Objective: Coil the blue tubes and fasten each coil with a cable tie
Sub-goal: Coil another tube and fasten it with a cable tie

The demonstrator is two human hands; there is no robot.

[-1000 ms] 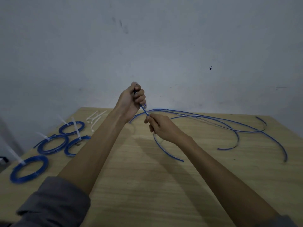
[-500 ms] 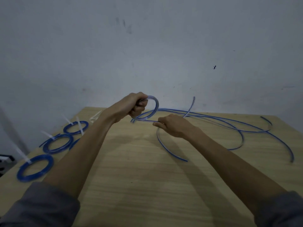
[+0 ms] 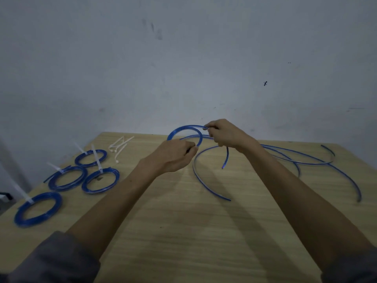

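Blue tube (image 3: pixel 184 129) arches between my two hands above the wooden tabletop (image 3: pixel 183 231), forming the first loop of a new coil. My left hand (image 3: pixel 173 155) grips the near end of that arch with its fingers (image 3: pixel 190 149) curled round it, and my right hand (image 3: pixel 225 134) pinches the far end, its fingers folded over the tube so that I cannot see exactly how many of them press on it. A short free end hangs down below my right hand, just above the wood. From what I can see, a fair share of the job is behind me: four finished coils (image 3: pixel 101 180) lie on the left side of the tabletop, each with a white cable tie (image 3: pixel 97 160) standing up from it. The coil in hand has barely a full turn, so I judge it as only just started. To the right, several loose tubes (image 3: pixel 302 160) sprawl in long curves across the wood, and one more bends just in front of my hands; how many separate lengths there are I cannot tell, since they overlap. A small pile of spare ties (image 3: pixel 119 146) waits near the far left edge, so fastening is not yet short of supplies.
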